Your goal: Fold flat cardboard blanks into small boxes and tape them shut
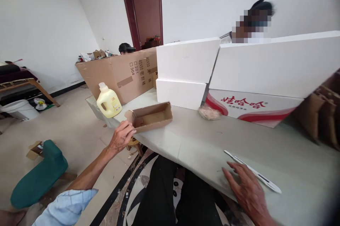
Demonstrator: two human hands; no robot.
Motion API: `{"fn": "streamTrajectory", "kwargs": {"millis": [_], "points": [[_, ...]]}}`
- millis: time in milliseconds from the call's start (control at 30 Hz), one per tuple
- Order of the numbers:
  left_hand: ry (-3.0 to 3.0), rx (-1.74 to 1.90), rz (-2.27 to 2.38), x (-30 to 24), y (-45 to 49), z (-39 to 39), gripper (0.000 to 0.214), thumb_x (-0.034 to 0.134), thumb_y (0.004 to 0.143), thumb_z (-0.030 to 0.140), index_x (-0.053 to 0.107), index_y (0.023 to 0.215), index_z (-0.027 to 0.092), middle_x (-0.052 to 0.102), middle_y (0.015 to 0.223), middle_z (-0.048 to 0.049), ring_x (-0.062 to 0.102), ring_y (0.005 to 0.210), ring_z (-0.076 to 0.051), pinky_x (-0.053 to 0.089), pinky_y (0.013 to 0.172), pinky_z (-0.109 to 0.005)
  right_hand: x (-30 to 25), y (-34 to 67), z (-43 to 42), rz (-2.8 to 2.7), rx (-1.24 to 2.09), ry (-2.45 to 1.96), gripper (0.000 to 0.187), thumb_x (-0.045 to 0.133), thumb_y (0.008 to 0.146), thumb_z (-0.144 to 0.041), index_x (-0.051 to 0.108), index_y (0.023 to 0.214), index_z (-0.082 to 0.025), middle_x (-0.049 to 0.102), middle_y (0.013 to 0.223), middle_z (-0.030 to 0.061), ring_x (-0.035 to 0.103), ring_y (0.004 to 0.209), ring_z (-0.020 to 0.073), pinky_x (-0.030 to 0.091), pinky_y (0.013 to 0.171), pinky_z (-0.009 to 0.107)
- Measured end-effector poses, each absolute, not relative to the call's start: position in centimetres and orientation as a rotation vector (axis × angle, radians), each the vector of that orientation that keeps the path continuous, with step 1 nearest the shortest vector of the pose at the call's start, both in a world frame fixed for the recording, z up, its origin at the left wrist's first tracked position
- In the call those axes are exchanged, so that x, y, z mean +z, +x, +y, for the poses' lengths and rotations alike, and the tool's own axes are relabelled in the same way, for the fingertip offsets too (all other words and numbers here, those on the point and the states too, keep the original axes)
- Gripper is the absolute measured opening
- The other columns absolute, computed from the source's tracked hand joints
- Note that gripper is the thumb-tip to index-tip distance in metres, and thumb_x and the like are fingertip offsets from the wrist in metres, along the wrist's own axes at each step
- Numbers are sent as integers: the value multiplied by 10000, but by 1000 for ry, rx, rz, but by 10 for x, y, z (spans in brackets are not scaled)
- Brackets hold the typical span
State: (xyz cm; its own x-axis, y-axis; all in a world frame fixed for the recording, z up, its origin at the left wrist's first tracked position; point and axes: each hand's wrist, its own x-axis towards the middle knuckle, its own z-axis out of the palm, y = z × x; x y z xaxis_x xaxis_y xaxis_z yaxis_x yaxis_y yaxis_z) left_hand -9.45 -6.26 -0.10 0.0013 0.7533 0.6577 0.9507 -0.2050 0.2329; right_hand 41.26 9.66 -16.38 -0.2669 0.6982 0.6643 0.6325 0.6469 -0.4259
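Observation:
My left hand [123, 136] is closed on the near left end of a small open cardboard box [152, 125]. The box sits at the left part of the table [202, 141], and its inside looks bare apart from a small dark mark. Over the table's front right, my right hand [245, 187] has its fingers spread and holds nothing. Just beyond those fingers lies a long, thin white tool [255, 173] with a dark stripe; I cannot make out its exact kind. A crumpled clear plastic bag [209, 112] lies at the foot of the white boxes.
Stacked white boxes [186, 61] and a red-and-white carton [255, 107] line the table's back. A yellow jug [108, 102] stands left, before a large brown carton [117, 73]. Folded cardboard [318, 112] stands right. Two people are partly visible behind. A green-covered seat [39, 176] is lower left.

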Motion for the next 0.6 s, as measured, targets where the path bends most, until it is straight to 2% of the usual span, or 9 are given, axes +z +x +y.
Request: {"fn": "streamTrajectory", "kwargs": {"millis": [67, 167, 267, 367, 433, 500, 533, 600], "points": [[-2133, -1075, -1623, -6, -69, -74, 230, 568, 1090, 278, 718, 919, 246, 690, 945, -72, 642, 911, -233, 559, 851, -381, -147, 397, 87, -2003, 278, -1037, 518, 587, 1055, -664, 658, 1354, -247, 704, 1309, 157, 720, 1122, 359, 577, 1044, 540], [-2279, -1154, -1517, -8, -38, -85, 208, 593, 1085, 257, 728, 927, 247, 695, 939, -71, 644, 897, -231, 562, 834, -383, -125, 377, 72, -2027, 560, -1016, 792, 684, 987, -727, 476, 1602, -274, 576, 1547, 178, 651, 1307, 385, 551, 1109, 561], [-2405, -1262, -1484, 0, -19, -90, 237, 588, 1089, 275, 712, 892, 232, 692, 918, -70, 644, 873, -222, 553, 827, -380, -106, 367, 58, -2039, 748, -951, 1060, 786, 907, -749, 283, 1732, -314, 397, 1733, 167, 462, 1544, 414, 428, 1252, 610], [-2544, -1424, -1542, 13, -14, -88, 285, 594, 1080, 358, 676, 850, 211, 683, 904, -69, 641, 856, -218, 534, 799, -367, -88, 366, 46, -2017, 907, -886, 1200, 835, 848, -769, 205, 1771, -331, 280, 1809, 149, 321, 1635, 429, 305, 1326, 643], [-2604, -1526, -1697, 19, -15, -81, 331, 601, 1065, 427, 652, 827, 202, 661, 863, -46, 621, 814, -202, 521, 765, -343, -77, 369, 39, -1998, 1045, -864, 1198, 827, 856, -768, 193, 1779, -340, 280, 1814, 140, 330, 1633, 429, 314, 1322, 642], [-2590, -1635, -1900, 20, -17, -71, 349, 612, 1046, 478, 651, 844, 197, 639, 825, -17, 603, 778, -179, 519, 745, -316, -66, 372, 33, -1960, 1188, -890, 1181, 807, 868, -774, 201, 1780, -331, 345, 1783, 156, 410, 1588, 426, 398, 1275, 631], [-2545, -1712, -1979, 19, -17, -66, 330, 627, 1030, 494, 668, 898, 194, 647, 838, -12, 610, 783, -176, 528, 749, -308, -61, 374, 30, -1934, 1258, -918, 1176, 801, 868, -780, 213, 1777, -320, 383, 1759, 168, 456, 1556, 423, 447, 1240, 617], [-2486, -1851, -2029, 11, -16, -59, 351, 697, 977, 497, 692, 1159, 197, 713, 1004, -45, 668, 880, -197, 577, 800, -325, -53, 379, 26, -1869, 1388, -990, 1152, 795, 867, -793, 262, 1762, -300, 456, 1708, 181, 524, 1499, 402, 514, 1185, 569]]}}
